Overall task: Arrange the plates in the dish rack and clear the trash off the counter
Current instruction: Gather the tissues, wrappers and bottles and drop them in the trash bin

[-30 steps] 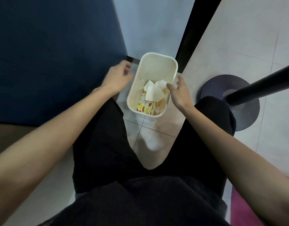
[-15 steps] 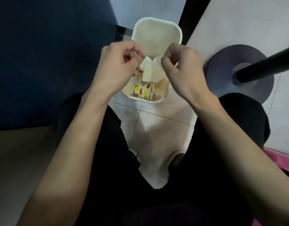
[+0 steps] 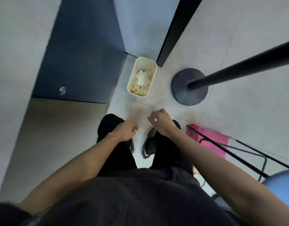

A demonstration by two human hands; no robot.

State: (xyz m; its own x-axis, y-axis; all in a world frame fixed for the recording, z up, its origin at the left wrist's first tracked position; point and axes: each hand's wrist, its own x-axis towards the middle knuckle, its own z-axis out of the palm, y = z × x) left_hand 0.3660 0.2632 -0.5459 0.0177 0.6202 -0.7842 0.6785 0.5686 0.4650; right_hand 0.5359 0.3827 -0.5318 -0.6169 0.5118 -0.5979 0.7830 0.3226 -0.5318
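Observation:
A cream rectangular trash bin point(image 3: 152, 62) stands on the tiled floor ahead of my feet. Inside it lie white crumpled paper point(image 3: 142, 77) and a colourful printed wrapper point(image 3: 138, 90). My left hand point(image 3: 126, 131) hangs in front of my left leg, fingers loosely curled, holding nothing. My right hand point(image 3: 160, 120) hovers a little higher and to the right, fingers also loosely curled and empty. Both hands are well back from the bin, apart from it. No plates or dish rack are in view.
A dark blue cabinet door point(image 3: 78, 54) with a small knob point(image 3: 62, 90) is on the left. A black pole on a round base point(image 3: 189, 87) stands right of the bin. A pink cloth point(image 3: 209, 142) on a black wire frame is at the right.
I have straightened up, so the bin now looks farther away. Both hands have pulled back from over the bin toward my legs. The paper they were near now lies in the bin.

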